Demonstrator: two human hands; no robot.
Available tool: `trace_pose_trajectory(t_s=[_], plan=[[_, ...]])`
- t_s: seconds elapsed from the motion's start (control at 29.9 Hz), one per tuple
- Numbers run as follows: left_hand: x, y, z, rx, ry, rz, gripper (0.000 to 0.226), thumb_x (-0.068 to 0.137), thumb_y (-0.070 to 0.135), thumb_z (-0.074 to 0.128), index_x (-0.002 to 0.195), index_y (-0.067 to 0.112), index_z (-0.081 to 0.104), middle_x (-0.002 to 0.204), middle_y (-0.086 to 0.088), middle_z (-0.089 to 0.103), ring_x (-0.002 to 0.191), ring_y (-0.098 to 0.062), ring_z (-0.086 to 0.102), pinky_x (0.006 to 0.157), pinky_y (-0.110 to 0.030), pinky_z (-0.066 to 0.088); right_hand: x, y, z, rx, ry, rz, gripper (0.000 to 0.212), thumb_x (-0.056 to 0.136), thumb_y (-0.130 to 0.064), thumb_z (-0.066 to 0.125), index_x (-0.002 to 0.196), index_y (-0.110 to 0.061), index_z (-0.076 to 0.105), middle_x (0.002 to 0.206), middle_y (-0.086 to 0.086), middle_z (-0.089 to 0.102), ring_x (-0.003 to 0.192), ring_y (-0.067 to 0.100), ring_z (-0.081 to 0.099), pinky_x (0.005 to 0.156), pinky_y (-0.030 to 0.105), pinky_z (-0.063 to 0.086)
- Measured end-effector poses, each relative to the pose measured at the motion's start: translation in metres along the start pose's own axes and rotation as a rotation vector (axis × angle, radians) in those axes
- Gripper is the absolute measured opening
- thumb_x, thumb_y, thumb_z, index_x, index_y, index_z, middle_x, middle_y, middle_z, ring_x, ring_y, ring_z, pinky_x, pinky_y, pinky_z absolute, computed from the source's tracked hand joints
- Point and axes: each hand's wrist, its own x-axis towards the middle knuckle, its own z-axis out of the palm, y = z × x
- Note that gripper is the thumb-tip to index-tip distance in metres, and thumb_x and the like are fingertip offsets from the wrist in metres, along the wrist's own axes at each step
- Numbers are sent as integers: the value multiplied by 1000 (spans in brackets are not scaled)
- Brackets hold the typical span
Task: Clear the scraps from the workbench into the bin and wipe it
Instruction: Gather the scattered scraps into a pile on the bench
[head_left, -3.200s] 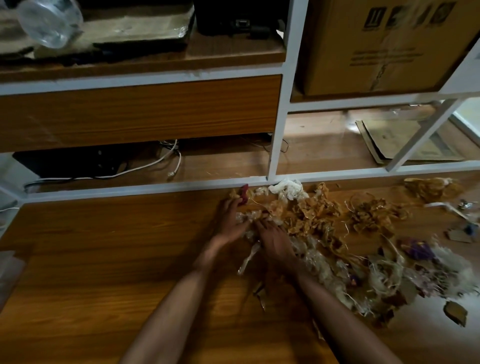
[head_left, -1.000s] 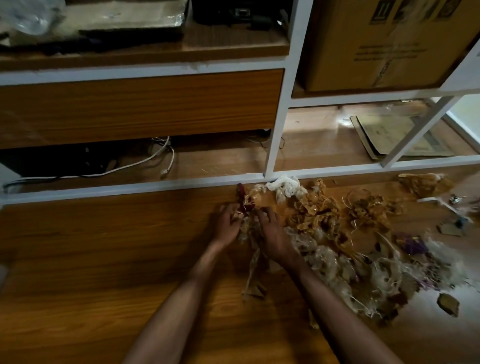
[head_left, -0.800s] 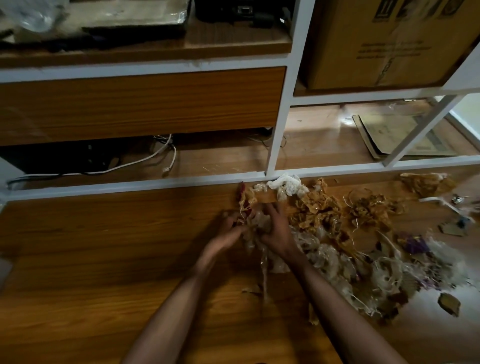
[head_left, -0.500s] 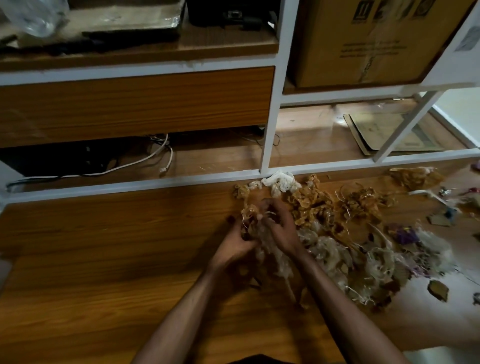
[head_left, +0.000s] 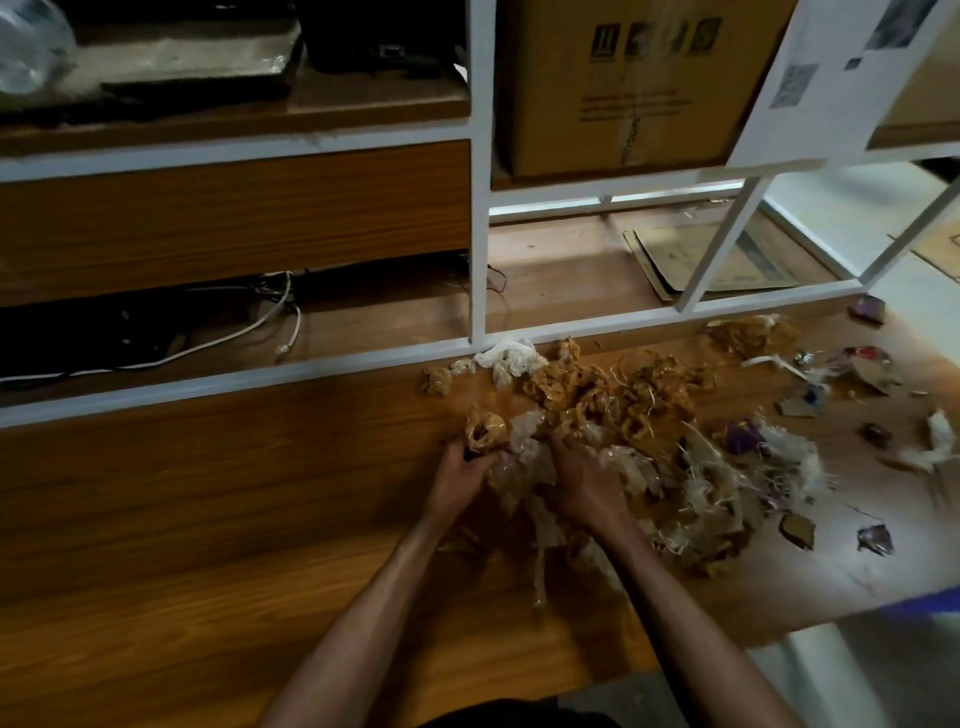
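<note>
Head view: both hands are gathering scraps (head_left: 597, 415) at the pile's near-left edge, the left hand (head_left: 462, 478) gripping a crumpled clump, the right hand (head_left: 582, 483) clutching plastic shreds. Most scraps are lying across the surface (head_left: 208, 519), no bin is showing, and wiping is not yet started.

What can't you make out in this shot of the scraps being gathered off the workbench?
- Bin: not in the head view.
- Fingertips of the left hand and right hand: buried in the scrap pile.
- Print on the cardboard box: blurred.
- Small bits at the right: blurred.
</note>
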Motion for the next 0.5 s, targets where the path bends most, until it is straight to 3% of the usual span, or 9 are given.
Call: trace_pose_trajectory(t_s=[0.07, 0.17, 0.3, 0.37, 0.43, 0.5], plan=[[-4, -4, 6, 44, -90, -3, 38, 83, 34, 76, 119, 28, 67, 116, 8, 71, 112, -17, 64, 95, -33, 47, -3, -1, 10, 81, 98, -42, 76, 90, -22, 75, 154, -23, 35, 147, 10, 50, 126, 29, 55, 87, 36, 50], [-9, -10, 18, 180, -138, -1, 59, 74, 48, 84, 124, 42, 55, 124, 18, 66, 118, -7, 61, 103, -34, 48, -2, 3, 16, 190, 179, -70, 83, 91, -9, 72, 159, -14, 25, 149, 16, 47, 127, 34, 54, 91, 40, 52], [-10, -10, 28, 240, 76, 57, 95, 68, 63, 81, 147, 30, 40, 138, 8, 60, 124, -15, 59, 106, -42, 49, 1, 11, -7, 286, 123, -103, 90, 85, -10, 72, 160, -23, 24, 161, 10, 27, 140, 32, 40, 101, 40, 48], [-13, 3, 26, 178, 182, 55, 110, 71, 48, 88, 157, 26, 23, 149, 3, 49, 132, -19, 52, 107, -37, 42, -5, 22, -21, 277, 131, -129, 84, 82, -10, 66, 157, -28, 32, 162, 7, 26, 141, 29, 38, 104, 40, 49], [-11, 12, 25, 169, 259, 14, 118, 76, 34, 89, 162, 25, 8, 163, -7, 28, 143, -30, 38, 113, -41, 35, -12, 39, -33, 189, 166, -85, 77, 80, -25, 62, 153, -33, 38, 160, 7, 30, 143, 33, 38, 106, 49, 48], [-10, 15, 24, 294, 318, -90, 112, 82, 42, 82, 163, 27, 5, 168, -14, 4, 149, -42, 25, 118, -56, 30, -22, 56, -42, 25, 122, 3, 76, 84, -48, 57, 155, -40, 31, 163, 10, 27, 145, 42, 34, 110, 62, 42]])
